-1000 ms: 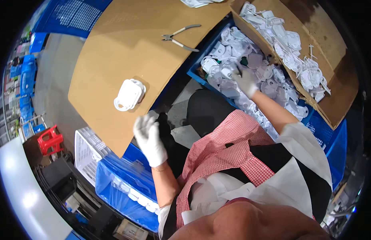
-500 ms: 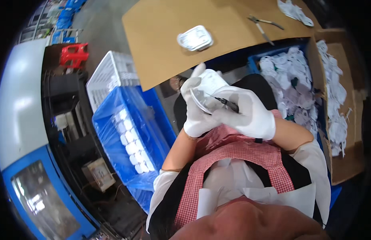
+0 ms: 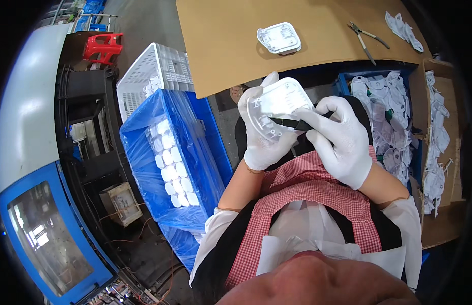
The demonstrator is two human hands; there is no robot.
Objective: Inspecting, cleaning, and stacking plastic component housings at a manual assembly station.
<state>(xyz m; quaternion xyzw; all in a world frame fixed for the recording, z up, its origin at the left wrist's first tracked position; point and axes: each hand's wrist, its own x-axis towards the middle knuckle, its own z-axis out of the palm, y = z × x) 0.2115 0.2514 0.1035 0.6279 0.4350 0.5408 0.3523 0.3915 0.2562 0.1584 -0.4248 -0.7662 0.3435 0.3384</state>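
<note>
- I've got the left hand (image 3: 264, 137) wrapped around a white plastic housing (image 3: 282, 104), fingers clamped on its edges, held up just above the lap with its inner face toward the camera.
- The right hand (image 3: 342, 142) is closed on a thin black tool (image 3: 292, 122), its tip touching the inner face of the housing near the lower rim.
- So I judge we're mid-trim on this piece: it's picked up and being worked, not set down.
- One similar housing (image 3: 279, 38) lies on the cardboard sheet (image 3: 220, 46), possibly a finished one; I can't tell for sure.
- Pliers (image 3: 365, 39) sit untouched farther right on the cardboard sheet.
- To the right, a blue bin (image 3: 343, 81) and a cardboard box (image 3: 452, 168) hold heaps of white parts, so plenty looks left.
- To the left, a blue-lined crate (image 3: 195, 162) holds rows of white pieces stacked neatly.
</note>
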